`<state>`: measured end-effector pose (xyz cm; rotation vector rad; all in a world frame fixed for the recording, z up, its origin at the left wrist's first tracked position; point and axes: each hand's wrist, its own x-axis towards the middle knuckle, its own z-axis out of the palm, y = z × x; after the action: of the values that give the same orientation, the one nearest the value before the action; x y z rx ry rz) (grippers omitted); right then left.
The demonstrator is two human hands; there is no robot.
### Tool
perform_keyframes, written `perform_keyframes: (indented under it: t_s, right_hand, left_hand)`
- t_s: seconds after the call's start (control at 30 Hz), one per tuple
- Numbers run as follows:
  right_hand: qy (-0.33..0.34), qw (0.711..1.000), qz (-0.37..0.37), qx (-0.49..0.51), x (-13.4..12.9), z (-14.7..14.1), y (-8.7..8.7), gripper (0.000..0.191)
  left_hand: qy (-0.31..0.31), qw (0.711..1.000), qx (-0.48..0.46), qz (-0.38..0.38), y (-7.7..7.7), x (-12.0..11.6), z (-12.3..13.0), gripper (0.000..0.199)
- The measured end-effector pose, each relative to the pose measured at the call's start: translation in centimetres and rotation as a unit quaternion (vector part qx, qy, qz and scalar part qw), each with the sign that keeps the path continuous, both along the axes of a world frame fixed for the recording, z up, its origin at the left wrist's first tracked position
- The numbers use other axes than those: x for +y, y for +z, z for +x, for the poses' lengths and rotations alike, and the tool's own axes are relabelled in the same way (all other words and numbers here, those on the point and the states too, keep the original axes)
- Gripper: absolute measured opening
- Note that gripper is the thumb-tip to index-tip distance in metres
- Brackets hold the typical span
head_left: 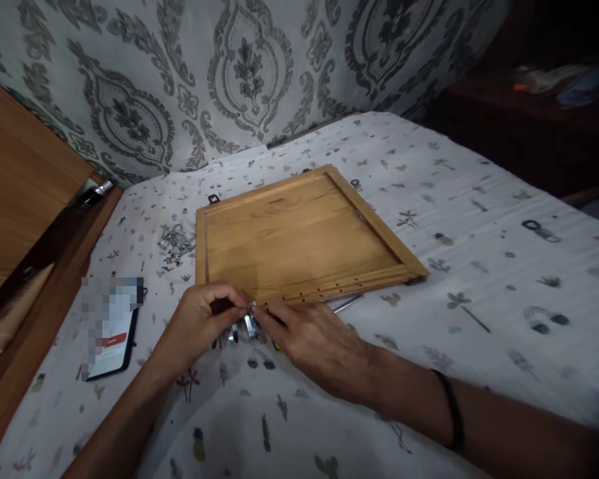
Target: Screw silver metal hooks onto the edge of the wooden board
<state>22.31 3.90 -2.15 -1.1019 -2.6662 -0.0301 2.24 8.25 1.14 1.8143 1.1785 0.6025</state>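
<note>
A framed wooden board (279, 233) lies on the patterned cloth, with a row of small dark holes along its near edge. At that edge, my left hand (199, 319) pinches a small shiny metal hook (250, 324) between thumb and forefinger. My right hand (319, 342) is closed on the same hook from the other side, its fingertips almost meeting the left ones. Another metal hook (233, 332) hangs just left of it. Under my right hand, a screwdriver's metal shaft (348, 304) pokes out, and a bit of yellow shows below the fingers.
A pile of small metal hardware (176, 241) lies left of the board. A phone (114, 332) with a lit screen rests nearer on the left. Patterned fabric (249, 73) rises behind, and a wooden edge (54, 313) borders the cloth (479, 372) at left.
</note>
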Motion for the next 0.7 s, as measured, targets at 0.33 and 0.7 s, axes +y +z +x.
perform_keyframes:
  t_s: [0.33, 0.7]
  right_hand:
    - [0.002, 0.999, 0.014, -0.036, -0.4, -0.4, 0.1, 0.034]
    - [0.008, 1.0, 0.005, -0.015, -0.3, -0.4, 0.1, 0.029]
  left_hand:
    - [0.011, 0.999, 0.03, 0.0, -0.2, -0.2, 0.0, 0.016]
    - [0.042, 0.973, 0.112, 0.196, 1.2, -2.6, -0.3, 0.011]
